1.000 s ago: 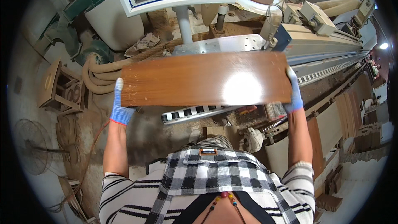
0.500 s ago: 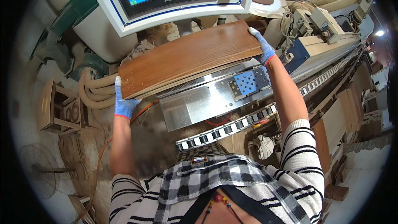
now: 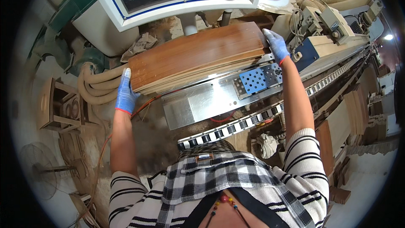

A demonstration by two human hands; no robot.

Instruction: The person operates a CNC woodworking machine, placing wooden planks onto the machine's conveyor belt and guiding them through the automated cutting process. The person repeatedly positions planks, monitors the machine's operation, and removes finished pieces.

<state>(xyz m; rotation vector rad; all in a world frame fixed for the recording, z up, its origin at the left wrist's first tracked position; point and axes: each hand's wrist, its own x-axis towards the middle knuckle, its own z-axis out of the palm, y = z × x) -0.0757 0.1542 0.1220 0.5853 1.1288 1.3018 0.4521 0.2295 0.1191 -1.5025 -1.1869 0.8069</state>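
Note:
A stack of brown wood-grain boards (image 3: 194, 50), pale along its layered front edge, lies across the back of a metal machine bed (image 3: 190, 107), beneath the screen panel. My left hand (image 3: 126, 90), in a blue-and-white glove, grips the stack’s left end. My right hand (image 3: 276, 44), gloved alike, holds its right end, fingers bent at the far corner; the thumb is hidden. A blue perforated plate (image 3: 253, 80) sits on the bed just in front of the boards.
A control panel (image 3: 177, 10) with a red button overhangs the back. Thick hoses (image 3: 90, 84) and a wooden frame (image 3: 59, 103) stand left. A roller rail (image 3: 223, 131) crosses in front. Machine heads (image 3: 333, 21) and leaning boards (image 3: 354, 109) are at the right, a fan (image 3: 36, 169) lower left.
Both hands have moved the board forward, away from my body; it now lies on a thicker-looking stack at the back of the bed. The metal bed and blue plate have come into view.

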